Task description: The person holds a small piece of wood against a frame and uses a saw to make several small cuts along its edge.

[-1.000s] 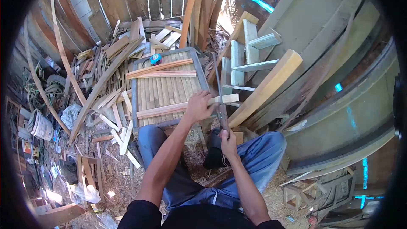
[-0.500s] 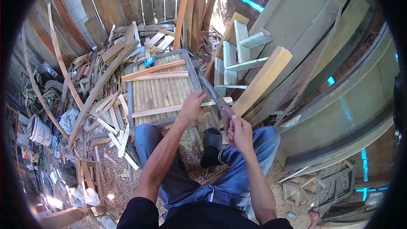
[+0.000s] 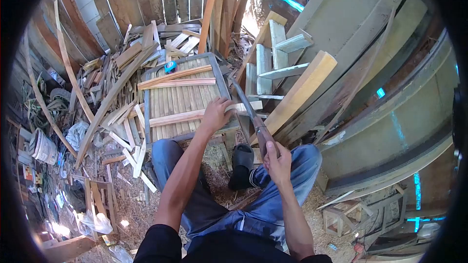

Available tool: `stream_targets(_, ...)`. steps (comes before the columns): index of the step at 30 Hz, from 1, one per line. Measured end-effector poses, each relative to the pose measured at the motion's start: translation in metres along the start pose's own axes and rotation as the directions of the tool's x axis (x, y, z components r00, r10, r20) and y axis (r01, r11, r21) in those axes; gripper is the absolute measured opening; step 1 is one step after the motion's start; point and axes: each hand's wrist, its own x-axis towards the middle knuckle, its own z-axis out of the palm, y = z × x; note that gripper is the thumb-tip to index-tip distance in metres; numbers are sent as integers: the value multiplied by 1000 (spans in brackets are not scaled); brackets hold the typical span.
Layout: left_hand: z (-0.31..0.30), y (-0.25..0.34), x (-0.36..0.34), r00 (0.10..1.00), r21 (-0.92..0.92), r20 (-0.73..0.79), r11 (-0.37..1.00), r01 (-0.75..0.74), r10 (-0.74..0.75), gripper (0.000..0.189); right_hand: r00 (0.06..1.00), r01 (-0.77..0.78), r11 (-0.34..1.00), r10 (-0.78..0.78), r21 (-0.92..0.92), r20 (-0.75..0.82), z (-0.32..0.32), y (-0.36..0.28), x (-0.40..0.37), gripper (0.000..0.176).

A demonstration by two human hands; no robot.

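Observation:
My left hand (image 3: 216,114) grips a pale wooden strip (image 3: 178,118) near its right part, fingers curled over the top. The strip lies across a slatted panel with a grey frame (image 3: 220,80), and its right end sticks out past the frame. In my right hand (image 3: 279,164) is the brown wooden handle of a handsaw (image 3: 249,108), its blade seen nearly edge-on and pointing away from me. That blade overlaps the strip's jutting end in this view. Two more strips (image 3: 183,83) and a blue tape measure (image 3: 170,66) rest farther up on the panel.
A heap of scrap wood (image 3: 131,63) lies behind and left of the panel. To the right stand a thick light beam (image 3: 304,92) and a pale stepped wooden frame (image 3: 265,70). A white bucket (image 3: 45,147) sits far left. My sandalled foot (image 3: 243,158) is below the strip.
The strip and my left hand have shifted slightly away from me. The handsaw has tilted a little, its handle now slightly farther right. My right hand keeps its grip.

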Motion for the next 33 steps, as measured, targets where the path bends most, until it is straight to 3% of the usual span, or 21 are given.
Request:
stream_targets(2, 3, 0, -1, 999, 73, -44, 997, -17, 20, 28, 1000, -6, 1000, 6, 0, -10, 1, 6, 3, 45)
stream_targets(10, 5, -6, 3, 997, -27, 57, 998, 48, -46, 30, 999, 14, 1000, -14, -15, -40, 19, 6, 12, 46)
stream_targets(14, 9, -9, 4, 999, -71, 8, 997, 42, -41, 24, 998, 14, 999, -12, 35, -54, 35, 12, 21, 46)
stream_targets(22, 4, -3, 7, 999, 11, 3, 998, 54, -54, 21, 984, 128, 992, -124, 22, -129, 42, 20, 28, 47)
stream_targets(33, 3, -2, 8, 998, 17, 5, 998, 63, -63, 20, 992, 74, 995, -66, 70, -106, 45, 21, 30, 45)
